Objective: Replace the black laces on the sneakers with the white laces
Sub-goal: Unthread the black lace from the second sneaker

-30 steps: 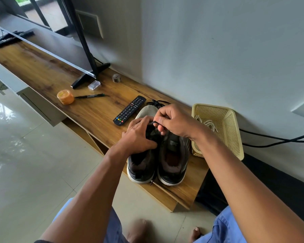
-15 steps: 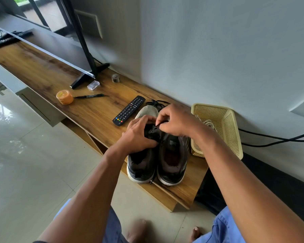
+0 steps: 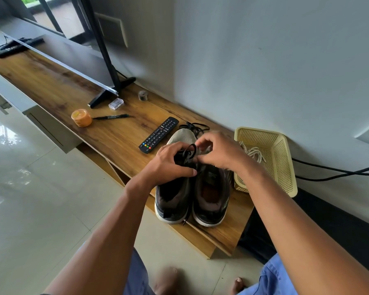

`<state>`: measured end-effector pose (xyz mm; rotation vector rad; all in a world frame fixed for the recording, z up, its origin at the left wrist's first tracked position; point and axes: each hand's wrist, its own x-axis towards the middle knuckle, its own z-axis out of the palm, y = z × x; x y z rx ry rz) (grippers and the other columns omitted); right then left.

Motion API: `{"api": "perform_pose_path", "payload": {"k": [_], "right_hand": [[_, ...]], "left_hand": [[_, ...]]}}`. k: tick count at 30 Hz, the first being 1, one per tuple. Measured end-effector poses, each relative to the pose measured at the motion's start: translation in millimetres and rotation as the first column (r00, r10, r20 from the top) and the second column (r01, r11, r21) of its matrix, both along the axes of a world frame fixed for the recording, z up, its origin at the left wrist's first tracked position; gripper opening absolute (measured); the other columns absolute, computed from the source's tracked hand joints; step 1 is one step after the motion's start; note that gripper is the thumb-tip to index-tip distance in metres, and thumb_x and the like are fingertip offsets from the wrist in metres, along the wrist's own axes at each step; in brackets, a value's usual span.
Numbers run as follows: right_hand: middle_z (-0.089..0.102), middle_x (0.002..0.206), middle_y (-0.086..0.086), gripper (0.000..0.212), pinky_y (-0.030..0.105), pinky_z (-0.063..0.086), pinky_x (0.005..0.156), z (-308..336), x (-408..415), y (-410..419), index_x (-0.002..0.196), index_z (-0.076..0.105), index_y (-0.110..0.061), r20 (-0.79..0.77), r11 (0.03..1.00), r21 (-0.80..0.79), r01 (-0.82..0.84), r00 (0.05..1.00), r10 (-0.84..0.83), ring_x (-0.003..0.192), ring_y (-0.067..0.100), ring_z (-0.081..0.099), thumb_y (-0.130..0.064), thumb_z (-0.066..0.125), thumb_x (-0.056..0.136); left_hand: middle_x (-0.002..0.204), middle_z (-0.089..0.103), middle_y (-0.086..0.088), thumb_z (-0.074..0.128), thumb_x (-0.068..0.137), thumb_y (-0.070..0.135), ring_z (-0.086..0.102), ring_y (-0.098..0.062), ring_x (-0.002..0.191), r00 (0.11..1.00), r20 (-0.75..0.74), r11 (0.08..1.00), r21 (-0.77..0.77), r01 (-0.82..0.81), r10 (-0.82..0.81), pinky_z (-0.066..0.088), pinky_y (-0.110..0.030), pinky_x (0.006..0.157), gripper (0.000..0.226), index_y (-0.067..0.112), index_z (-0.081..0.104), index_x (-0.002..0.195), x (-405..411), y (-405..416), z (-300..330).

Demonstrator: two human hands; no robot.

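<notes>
While near shelf edge (image 3: 232, 243), sneakers (image 3: 192, 199) beside basket (image 3: 285, 167).

right hand (image 3: 218, 152) hides right sneaker (image 3: 211, 196) lacing | television (image 3: 58, 50) cut off at top edge

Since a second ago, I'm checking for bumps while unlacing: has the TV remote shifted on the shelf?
No. The TV remote lies at the same angle beside the left sneaker toe, equally far from the pen.
</notes>
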<state>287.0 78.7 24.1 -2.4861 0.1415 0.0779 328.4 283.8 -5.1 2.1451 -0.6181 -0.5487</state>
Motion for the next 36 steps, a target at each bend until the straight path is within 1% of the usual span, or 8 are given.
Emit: {"api": "perform_pose_path", "payload": {"k": [6, 13, 17, 23, 29, 32, 34, 36], "right_hand": [[0.067, 0.104, -0.018, 0.016, 0.047, 0.047, 0.099, -4, -1, 8, 0.081, 0.071, -0.052, 0.0, 0.993, -0.106, 0.052, 0.999, -0.052, 0.12, 0.02, 0.058, -0.056, 0.085, 0.076], [0.057, 0.081, -0.026, 0.013, 0.045, 0.047, 0.101, 3, -9, 17, 0.088, 0.074, -0.044, 0.053, 0.995, -0.074, 0.068, 0.997, -0.064, 0.097, 0.008, 0.058, -0.048, 0.085, 0.082], [0.064, 0.088, -0.019, 0.017, 0.045, 0.044, 0.101, 3, -11, 24, 0.078, 0.068, -0.039, 0.128, 0.991, -0.063, 0.122, 0.985, -0.113, 0.105, 0.015, 0.062, -0.043, 0.083, 0.084], [0.073, 0.078, -0.017, 0.03, 0.04, 0.057, 0.084, 31, -8, 14, 0.069, 0.069, -0.037, 0.292, 0.968, 0.218, 0.124, 0.938, -0.185, 0.08, 0.006, 0.068, -0.012, 0.068, 0.085], [0.073, 0.077, -0.014, 0.012, 0.045, 0.059, 0.08, 24, -8, 22, 0.078, 0.074, -0.03, 0.305, 0.97, 0.231, 0.069, 0.942, -0.14, 0.08, 0.01, 0.07, -0.023, 0.068, 0.086], [0.074, 0.077, -0.014, 0.004, 0.042, 0.06, 0.077, 20, -7, 22, 0.08, 0.076, -0.028, 0.295, 0.984, 0.168, 0.066, 0.949, -0.114, 0.077, 0.009, 0.07, -0.026, 0.075, 0.083], [0.075, 0.078, -0.014, 0.003, 0.042, 0.061, 0.076, 19, -6, 22, 0.081, 0.078, -0.029, 0.297, 0.982, 0.179, 0.054, 0.949, -0.106, 0.078, 0.008, 0.071, -0.029, 0.077, 0.079], [0.076, 0.081, -0.015, 0.007, 0.043, 0.062, 0.077, 19, -7, 23, 0.085, 0.08, -0.031, 0.279, 0.977, 0.21, 0.028, 0.956, -0.088, 0.081, 0.007, 0.072, -0.031, 0.079, 0.078]], "left_hand": [[0.172, 0.003, 0.02, 0.068, 0.05, 0.084, -0.01, -0.021, 0.159, 1.0, -0.009, 0.99, 0.138, -0.005, 0.007, 0.004, -0.056, 0.126, 0.107, 0.052, 0.045, 0.149, -7, 9, 12], [0.173, -0.013, 0.013, 0.079, 0.061, 0.083, -0.019, -0.02, 0.159, 0.993, -0.109, 0.975, 0.215, 0.061, -0.038, 0.003, -0.053, 0.13, 0.118, 0.044, 0.028, 0.16, -12, 2, 13], [0.172, -0.018, 0.015, 0.064, 0.046, 0.1, -0.019, -0.021, 0.159, 0.994, -0.095, 0.957, 0.281, 0.075, -0.05, 0.004, -0.054, 0.129, 0.122, 0.062, 0.023, 0.155, -9, 6, 9], [0.173, -0.013, 0.015, 0.07, 0.057, 0.088, -0.014, -0.024, 0.16, 0.993, -0.115, 0.966, 0.255, 0.033, -0.003, 0.008, -0.055, 0.127, 0.101, 0.068, 0.031, 0.148, -9, 5, 11], [0.172, -0.015, 0.017, 0.063, 0.045, 0.1, -0.023, -0.023, 0.158, 0.995, -0.081, 0.947, 0.31, 0.081, -0.059, 0.0, -0.061, 0.128, 0.125, 0.061, 0.018, 0.155, -10, 7, 11], [0.167, 0.027, 0.006, 0.066, 0.055, 0.094, 0.01, -0.027, 0.16, 1.0, -0.029, 0.997, 0.081, -0.003, 0.005, 0.02, -0.06, 0.126, 0.105, 0.052, 0.039, 0.148, -10, 8, 21], [0.14, 0.061, 0.012, 0.075, 0.069, 0.081, 0.052, -0.008, 0.136, 0.997, 0.055, 0.987, -0.151, -0.046, 0.055, 0.045, -0.038, 0.111, 0.078, 0.043, 0.06, 0.136, -10, 7, 25], [0.113, 0.073, 0.017, 0.082, 0.08, 0.058, 0.066, 0.003, 0.109, 0.974, 0.196, 0.976, -0.209, -0.067, 0.109, 0.05, -0.021, 0.093, 0.049, 0.034, 0.072, 0.122, -14, 2, 30]]}}
